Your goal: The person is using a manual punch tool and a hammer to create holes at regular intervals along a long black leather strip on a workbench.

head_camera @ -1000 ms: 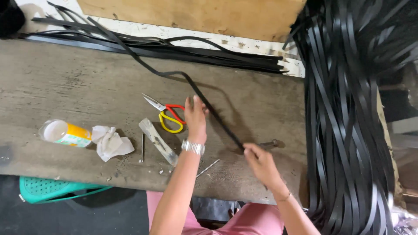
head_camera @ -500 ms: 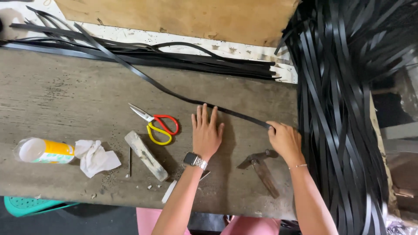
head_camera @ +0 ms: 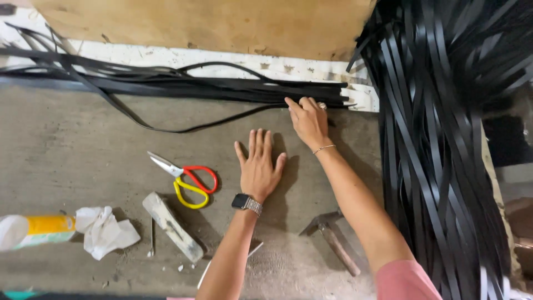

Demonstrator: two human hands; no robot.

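A small craft workshop is shown. A worn, stained grey workbench [head_camera: 66,150] is strewn with hand tools: red-and-yellow-handled scissors [head_camera: 186,179], a wooden-handled hammer [head_camera: 332,240] and a pale sharpening block [head_camera: 172,226]. Long black strips [head_camera: 166,83] are piled along the far edge, and a thick bundle of black strips [head_camera: 438,139] is hung at right.

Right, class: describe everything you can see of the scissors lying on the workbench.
The scissors with one red and one yellow loop handle lie flat on the grey, worn workbench, closed, their silvery metal blades pointing up and to the left. The handles look plastic-coated; the red loop sits above the yellow one. Nothing touches them: the left hand rests flat, palm down, to their right, apart from them, and a pale wooden block lies just below.
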